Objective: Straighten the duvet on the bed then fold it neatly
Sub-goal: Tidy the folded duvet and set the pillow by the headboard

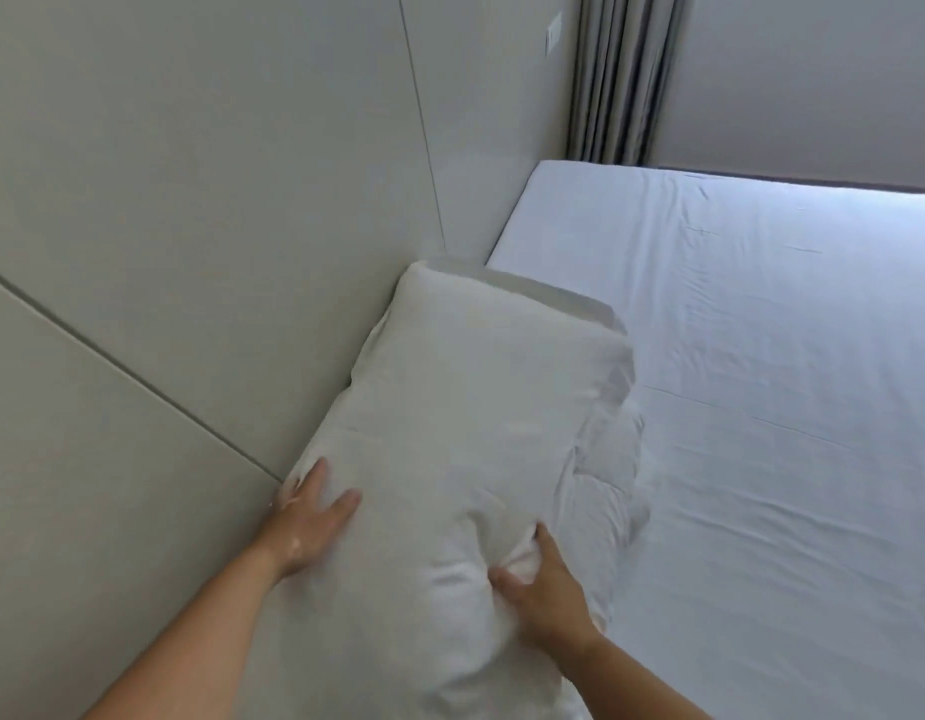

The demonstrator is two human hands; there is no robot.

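A white pillow (476, 407) lies along the head of the bed (787, 381), against the panelled wall. My left hand (309, 522) rests flat on its near left corner with fingers spread. My right hand (540, 589) pinches a bunch of the pillow's fabric near its front edge. A second pillow with a grey edge (543, 291) peeks out behind the first. No duvet is in view; only a white fitted sheet covers the mattress.
A pale panelled wall (190, 252) stands at the left, right behind the pillows. Grey curtains (621, 75) hang at the far corner. A wall switch (553, 33) sits beside them. The sheet is lightly creased.
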